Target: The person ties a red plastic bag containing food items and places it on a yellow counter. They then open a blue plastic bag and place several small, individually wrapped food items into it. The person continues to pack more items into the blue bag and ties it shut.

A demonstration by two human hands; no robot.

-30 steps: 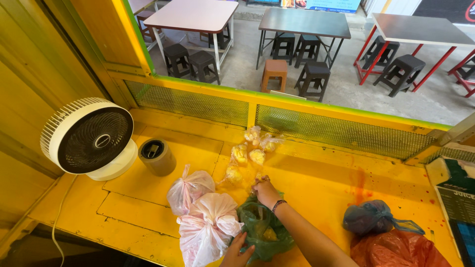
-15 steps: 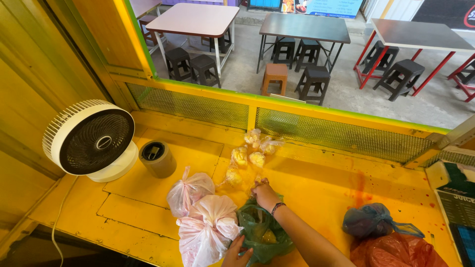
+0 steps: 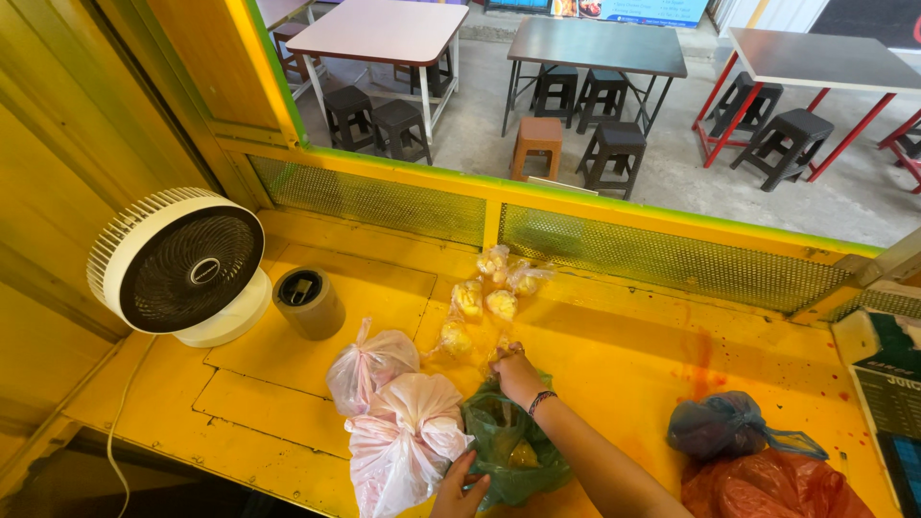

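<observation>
Two hands work at a green bag (image 3: 513, 446). Left hand (image 3: 462, 484) pinches its edge. Right hand (image 3: 518, 374) closes its fingers on a small yellow packet (image 3: 499, 350).

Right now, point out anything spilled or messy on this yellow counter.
Reddish smears stain the yellow counter right of the right hand, near the blue bag; they look like spilled liquid. Nothing else stands out.

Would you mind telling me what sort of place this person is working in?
Probably a food stall at an open-air eating area: a yellow counter carrying small clear food packets, facing outdoor dining tables and stools.
</observation>
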